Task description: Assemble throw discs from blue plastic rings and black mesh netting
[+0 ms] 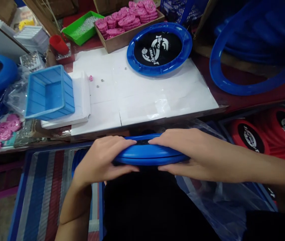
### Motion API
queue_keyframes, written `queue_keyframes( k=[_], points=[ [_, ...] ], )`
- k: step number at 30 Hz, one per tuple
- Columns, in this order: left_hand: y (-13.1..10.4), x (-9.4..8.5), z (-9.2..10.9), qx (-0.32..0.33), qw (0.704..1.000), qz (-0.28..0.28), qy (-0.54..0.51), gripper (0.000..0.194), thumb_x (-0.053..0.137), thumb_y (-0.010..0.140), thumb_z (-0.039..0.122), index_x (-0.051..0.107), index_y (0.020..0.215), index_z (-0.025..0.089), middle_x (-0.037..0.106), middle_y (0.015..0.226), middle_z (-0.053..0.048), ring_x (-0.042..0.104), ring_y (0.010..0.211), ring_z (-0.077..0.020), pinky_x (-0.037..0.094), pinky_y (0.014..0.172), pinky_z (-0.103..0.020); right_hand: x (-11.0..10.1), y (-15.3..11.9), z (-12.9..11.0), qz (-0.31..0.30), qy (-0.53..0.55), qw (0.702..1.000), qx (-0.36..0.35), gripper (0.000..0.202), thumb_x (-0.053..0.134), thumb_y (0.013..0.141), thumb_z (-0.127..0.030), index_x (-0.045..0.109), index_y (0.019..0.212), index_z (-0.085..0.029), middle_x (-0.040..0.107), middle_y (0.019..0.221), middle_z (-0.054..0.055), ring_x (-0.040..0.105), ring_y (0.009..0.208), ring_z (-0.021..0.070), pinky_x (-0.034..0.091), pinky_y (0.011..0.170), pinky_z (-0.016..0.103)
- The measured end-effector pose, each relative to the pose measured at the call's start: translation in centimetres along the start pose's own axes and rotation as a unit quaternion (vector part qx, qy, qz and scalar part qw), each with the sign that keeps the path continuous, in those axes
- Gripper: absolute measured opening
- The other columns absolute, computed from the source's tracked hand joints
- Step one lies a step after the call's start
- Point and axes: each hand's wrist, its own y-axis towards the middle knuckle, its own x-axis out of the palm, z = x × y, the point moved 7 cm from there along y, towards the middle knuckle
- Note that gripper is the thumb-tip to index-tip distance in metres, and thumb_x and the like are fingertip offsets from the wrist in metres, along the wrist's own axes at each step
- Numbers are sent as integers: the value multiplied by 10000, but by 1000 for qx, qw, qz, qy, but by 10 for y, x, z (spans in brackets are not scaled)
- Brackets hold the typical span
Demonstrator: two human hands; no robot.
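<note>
Between my two hands, close to my body, is a blue flying disc (152, 155) with a dark middle, seen nearly edge-on. A thin seam runs along its rim. My left hand (104, 157) grips its left side, fingers over and under the edge. On the right side my right hand (190, 150) holds it in the same way. Past the table's front edge, a blue ring with a black printed centre (159, 68) lies on the white sheet (142, 100). A bare blue ring (245, 89) leans at the right.
A light blue bin (49, 97) stands on the left, near a green tray (82, 30) of small clear parts. Pink pieces (127, 20) fill a cardboard box at the back. Red discs (250, 135) sit in a crate at right. Several tiny parts dot the white sheet.
</note>
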Motion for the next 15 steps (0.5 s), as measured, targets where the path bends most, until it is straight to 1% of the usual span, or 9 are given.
queue_keyframes(
  k=[2,3,5,7,10,13,15],
  points=[
    [9,4,18,26,999,30,25,550,766,942,601,706,1288,179,810,964,-97,785,827,-220,614,751,-294,3,0,-3,-8,6,1000,1,418,722,992,-343,683,1389,-219,778,1156,102,739,984,237,584,848,353],
    [10,5,23,36,998,44,30,550,756,946,610,706,1273,171,804,933,-91,776,792,-214,603,718,-286,4,-1,-4,-14,16,1000,-1,436,726,996,-361,677,1406,-221,776,1173,104,739,1001,237,586,860,350],
    [10,7,26,50,997,55,29,529,740,963,598,703,1262,163,792,891,-82,754,733,-197,581,664,-271,3,-3,-4,-30,43,999,-4,500,732,1001,-421,656,1454,-223,771,1215,110,740,1046,239,590,901,352],
    [7,6,25,58,996,57,22,509,720,979,583,701,1272,167,790,884,-83,747,712,-194,577,646,-268,3,-5,-5,-48,70,996,-8,557,723,1006,-466,632,1501,-227,764,1261,116,739,1087,246,591,934,360],
    [4,5,24,52,997,57,13,491,696,989,567,698,1290,178,803,922,-100,771,752,-217,606,674,-291,5,-6,-4,-61,83,995,-2,533,672,1039,-447,619,1523,-228,760,1278,119,741,1090,244,592,932,360],
    [3,6,25,44,997,59,14,447,691,998,518,688,1291,181,815,952,-109,790,781,-234,627,689,-312,8,-6,-8,-33,46,998,-11,407,598,1076,-372,661,1437,-194,771,1174,125,736,1001,233,593,865,348],
    [2,5,28,47,995,81,25,427,707,990,489,683,1286,183,823,965,-110,800,799,-246,638,705,-327,9,-7,-14,4,-15,999,-28,333,548,1089,-324,684,1353,-174,769,1107,137,723,955,248,589,828,367]
  ],
)
